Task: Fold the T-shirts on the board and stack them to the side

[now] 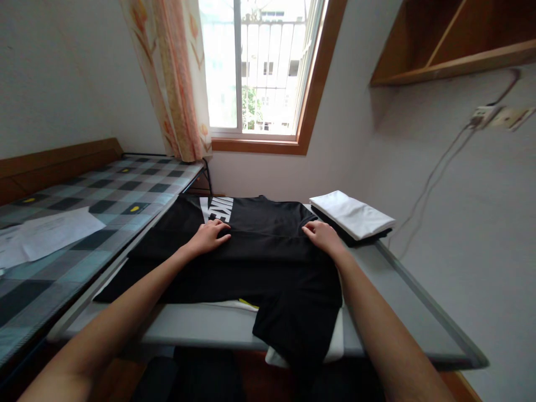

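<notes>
A black T-shirt with white block lettering lies spread sideways on the grey table, one sleeve hanging over the front edge. Creases run across its length. My left hand rests on the fabric beside the lettering, fingers stretched and thumb apart. Towards the right end of the shirt, my right hand has its thumb and fingertips together on the cloth. Beneath the black shirt, parts of a white garment show at the front edge, along with a small yellow strip.
Folded clothes, with a white one on top of black, stand at the table's back right. The grey table adjoins a bed with a checked cover and papers. Cables hang down the right wall.
</notes>
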The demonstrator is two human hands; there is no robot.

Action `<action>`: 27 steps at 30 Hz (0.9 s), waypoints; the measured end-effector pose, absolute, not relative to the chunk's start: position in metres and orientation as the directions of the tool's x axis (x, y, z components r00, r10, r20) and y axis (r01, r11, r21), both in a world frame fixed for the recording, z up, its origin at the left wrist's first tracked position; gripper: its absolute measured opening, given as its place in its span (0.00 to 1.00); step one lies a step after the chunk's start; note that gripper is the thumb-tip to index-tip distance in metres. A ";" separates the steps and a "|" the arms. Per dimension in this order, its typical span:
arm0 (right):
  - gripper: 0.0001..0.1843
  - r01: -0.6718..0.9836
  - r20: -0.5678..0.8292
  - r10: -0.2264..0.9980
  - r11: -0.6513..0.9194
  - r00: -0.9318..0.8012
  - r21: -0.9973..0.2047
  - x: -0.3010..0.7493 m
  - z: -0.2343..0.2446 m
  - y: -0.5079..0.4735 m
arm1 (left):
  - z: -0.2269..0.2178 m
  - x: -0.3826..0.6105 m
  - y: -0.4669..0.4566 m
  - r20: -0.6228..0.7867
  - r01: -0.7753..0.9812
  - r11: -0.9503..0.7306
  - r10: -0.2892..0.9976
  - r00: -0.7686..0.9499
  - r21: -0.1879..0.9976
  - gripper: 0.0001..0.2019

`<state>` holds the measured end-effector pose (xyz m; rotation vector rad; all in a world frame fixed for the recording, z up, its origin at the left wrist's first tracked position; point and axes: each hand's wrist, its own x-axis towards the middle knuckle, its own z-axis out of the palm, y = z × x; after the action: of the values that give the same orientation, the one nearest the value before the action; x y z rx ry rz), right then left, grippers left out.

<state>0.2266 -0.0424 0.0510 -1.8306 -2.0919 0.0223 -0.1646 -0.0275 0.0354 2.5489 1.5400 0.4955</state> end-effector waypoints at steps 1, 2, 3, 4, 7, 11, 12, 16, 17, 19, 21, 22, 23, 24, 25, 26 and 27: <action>0.16 0.958 0.260 0.963 0.140 -0.074 -0.249 0.233 0.048 -0.040 | 0.037 -0.160 -0.021 0.196 0.822 -0.484 0.875 0.443 0.301 0.19; 0.16 0.955 0.263 0.963 0.133 -0.061 -0.264 0.240 0.043 -0.039 | 0.037 -0.156 -0.017 0.180 0.806 -0.492 0.871 0.458 0.329 0.19; 0.16 0.946 0.262 0.963 0.137 -0.058 -0.294 0.246 0.039 -0.040 | 0.037 -0.153 -0.013 0.168 0.796 -0.495 0.868 0.467 0.349 0.18; 0.16 0.929 0.255 0.965 0.148 -0.061 -0.339 0.252 0.034 -0.040 | 0.036 -0.151 -0.011 0.162 0.793 -0.491 0.870 0.465 0.360 0.18; 0.18 0.835 0.198 0.977 0.171 -0.075 -0.524 0.270 0.027 -0.044 | 0.030 -0.148 -0.011 0.205 0.808 -0.472 0.881 0.426 0.353 0.16; 0.23 0.702 0.095 0.992 0.125 -0.082 -0.701 0.289 0.026 -0.047 | 0.018 -0.152 -0.017 0.284 0.811 -0.501 0.860 0.425 0.302 0.14; 0.23 0.686 0.078 0.993 0.114 -0.083 -0.719 0.292 0.026 -0.047 | 0.015 -0.153 -0.018 0.294 0.809 -0.509 0.854 0.430 0.295 0.14; 0.23 0.669 0.087 0.995 0.103 -0.058 -0.736 0.298 0.021 -0.045 | 0.011 -0.156 -0.017 0.310 0.793 -0.528 0.842 0.442 0.304 0.14; 0.23 0.670 0.098 0.994 0.107 -0.051 -0.735 0.297 0.020 -0.045 | 0.012 -0.156 -0.018 0.310 0.795 -0.527 0.842 0.441 0.300 0.14; 0.22 0.673 0.100 0.994 0.106 -0.048 -0.732 0.295 0.019 -0.045 | 0.014 -0.156 -0.018 0.307 0.809 -0.517 0.846 0.435 0.280 0.14; 0.22 0.671 0.077 0.995 0.098 -0.061 -0.735 0.293 0.020 -0.046 | 0.017 -0.158 -0.019 0.305 0.830 -0.496 0.856 0.418 0.255 0.14; 0.23 0.666 0.065 0.995 0.096 -0.072 -0.740 0.292 0.021 -0.047 | 0.018 -0.159 -0.019 0.302 0.841 -0.482 0.862 0.406 0.247 0.13; 0.23 0.659 0.055 0.995 0.096 -0.083 -0.746 0.291 0.022 -0.047 | 0.019 -0.161 -0.018 0.297 0.849 -0.468 0.870 0.394 0.244 0.13; 0.23 0.650 0.049 0.995 0.096 -0.090 -0.754 0.291 0.022 -0.047 | 0.020 -0.164 -0.017 0.291 0.856 -0.454 0.877 0.382 0.247 0.13; 0.24 0.641 0.046 0.995 0.096 -0.093 -0.761 0.290 0.023 -0.048 | 0.021 -0.167 -0.016 0.284 0.859 -0.444 0.884 0.373 0.255 0.13; 0.24 0.633 0.045 0.995 0.092 -0.091 -0.769 0.290 0.022 -0.047 | 0.022 -0.170 -0.014 0.277 0.858 -0.439 0.887 0.368 0.266 0.12; 0.24 0.625 0.044 0.996 0.086 -0.083 -0.776 0.290 0.022 -0.047 | 0.022 -0.173 -0.013 0.271 0.854 -0.441 0.888 0.370 0.277 0.12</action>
<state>0.2899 -0.0472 0.0220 -1.5989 -1.7747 0.8026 -0.1729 -0.0129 0.0220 2.5249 1.6096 0.5883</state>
